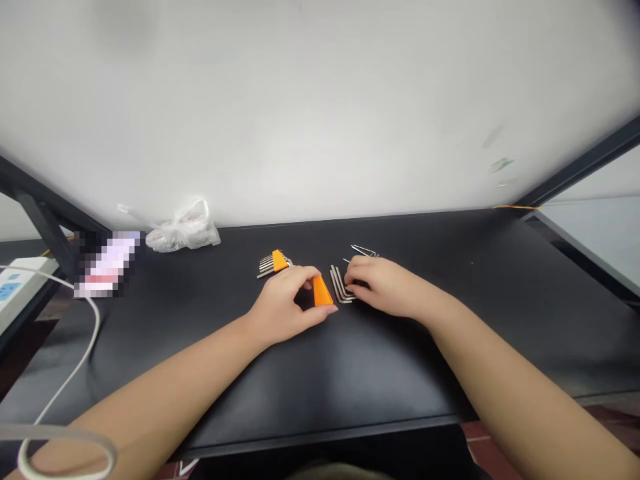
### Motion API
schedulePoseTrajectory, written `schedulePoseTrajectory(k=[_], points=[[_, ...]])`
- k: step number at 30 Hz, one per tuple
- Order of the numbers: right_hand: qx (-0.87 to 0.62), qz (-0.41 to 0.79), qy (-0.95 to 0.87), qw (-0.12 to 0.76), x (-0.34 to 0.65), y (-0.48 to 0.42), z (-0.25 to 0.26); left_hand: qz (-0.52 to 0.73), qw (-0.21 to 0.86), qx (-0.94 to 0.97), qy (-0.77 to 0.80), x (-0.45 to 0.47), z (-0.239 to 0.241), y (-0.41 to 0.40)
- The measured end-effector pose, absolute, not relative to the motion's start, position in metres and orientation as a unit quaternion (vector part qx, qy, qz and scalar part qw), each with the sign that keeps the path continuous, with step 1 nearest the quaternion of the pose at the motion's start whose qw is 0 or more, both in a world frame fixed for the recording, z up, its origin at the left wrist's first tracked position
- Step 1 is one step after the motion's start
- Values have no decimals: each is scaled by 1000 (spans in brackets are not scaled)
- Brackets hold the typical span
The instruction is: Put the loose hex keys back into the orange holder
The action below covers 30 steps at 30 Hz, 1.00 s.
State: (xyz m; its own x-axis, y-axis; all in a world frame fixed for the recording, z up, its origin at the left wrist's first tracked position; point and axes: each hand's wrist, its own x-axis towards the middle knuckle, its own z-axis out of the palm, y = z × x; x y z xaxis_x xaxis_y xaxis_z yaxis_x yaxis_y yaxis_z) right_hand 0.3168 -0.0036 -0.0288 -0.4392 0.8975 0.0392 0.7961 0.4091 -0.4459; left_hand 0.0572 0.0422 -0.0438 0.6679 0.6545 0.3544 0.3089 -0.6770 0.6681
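My left hand is curled round an orange plastic hex-key holder on the black table, with thumb and fingers pinching it. A second orange holder, filled with several silver hex keys, lies just behind that hand. My right hand rests palm down with its fingers bent onto a small bunch of loose L-shaped hex keys. More loose keys lie just beyond the right hand. What the right fingertips pinch is hidden.
A crumpled clear plastic bag lies at the back left by the white wall. A white power strip and its cable sit at the left edge. Black frame bars run along both sides.
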Motion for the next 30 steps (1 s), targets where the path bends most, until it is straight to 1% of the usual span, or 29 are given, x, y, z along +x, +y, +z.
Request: schedulePoseTrajectory(k=[5, 8, 13, 15, 18, 20, 26, 30], points=[[-492, 218, -832, 138, 319, -4, -28, 296, 296, 865, 276, 57, -44, 42], [-499, 192, -837, 121, 320, -5, -28, 296, 292, 867, 276, 57, -43, 42], [-563, 122, -813, 79, 318, -10, -25, 295, 289, 869, 272, 57, -44, 43], [-561, 132, -811, 97, 315, -12, -20, 299, 287, 869, 271, 57, -44, 43], [-527, 194, -814, 148, 310, -15, -13, 305, 281, 869, 270, 57, -45, 43], [-510, 223, -814, 165, 307, -16, -11, 306, 282, 868, 269, 57, -45, 43], [-507, 232, -817, 147, 307, -15, -14, 298, 291, 867, 273, 57, -45, 43], [-521, 216, -814, 143, 308, -17, -12, 297, 299, 866, 268, 57, -45, 42]])
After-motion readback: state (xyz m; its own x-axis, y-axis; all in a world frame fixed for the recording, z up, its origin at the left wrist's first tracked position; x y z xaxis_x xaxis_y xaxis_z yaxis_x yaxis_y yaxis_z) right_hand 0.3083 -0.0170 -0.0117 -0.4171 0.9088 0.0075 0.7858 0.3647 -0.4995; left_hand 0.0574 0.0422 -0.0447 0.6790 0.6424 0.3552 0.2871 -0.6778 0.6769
